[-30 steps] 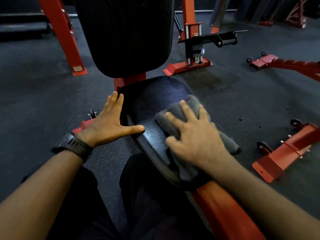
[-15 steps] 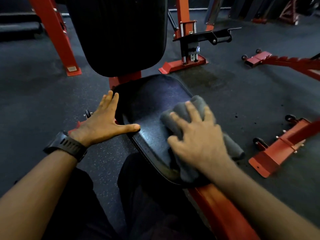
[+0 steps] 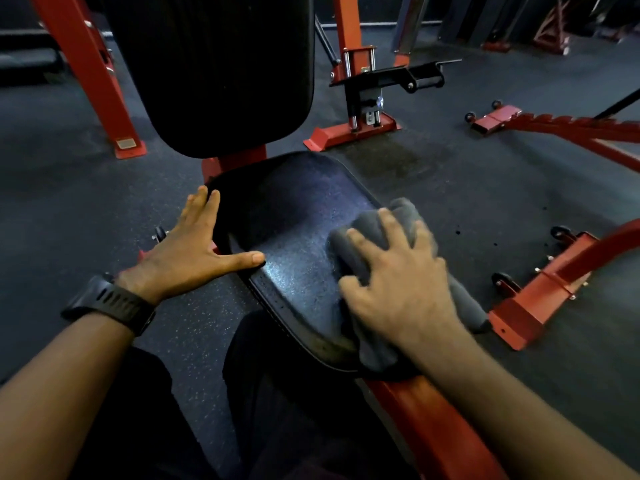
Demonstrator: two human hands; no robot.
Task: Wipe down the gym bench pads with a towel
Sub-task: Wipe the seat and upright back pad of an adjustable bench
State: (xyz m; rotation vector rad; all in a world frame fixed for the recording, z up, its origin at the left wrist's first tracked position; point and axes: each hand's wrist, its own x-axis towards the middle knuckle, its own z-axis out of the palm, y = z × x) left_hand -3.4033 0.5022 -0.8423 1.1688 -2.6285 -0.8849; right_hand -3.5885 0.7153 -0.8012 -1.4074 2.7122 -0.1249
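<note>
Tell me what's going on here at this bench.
A person is wiping a gym bench. Their right hand presses a grey towel against the right side of the black seat pad; the hand looks blurred, as in mid-stroke. The left hand, a black watch on its wrist, rests open on the pad's left edge, thumb on top. The upright back pad stands beyond.

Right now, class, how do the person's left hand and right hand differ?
The right hand presses the grey towel onto the seat pad; the left hand rests on the pad's bare edge. The left wrist wears a black watch; the right wrist is bare. Both are palm down, fingers spread.
</note>
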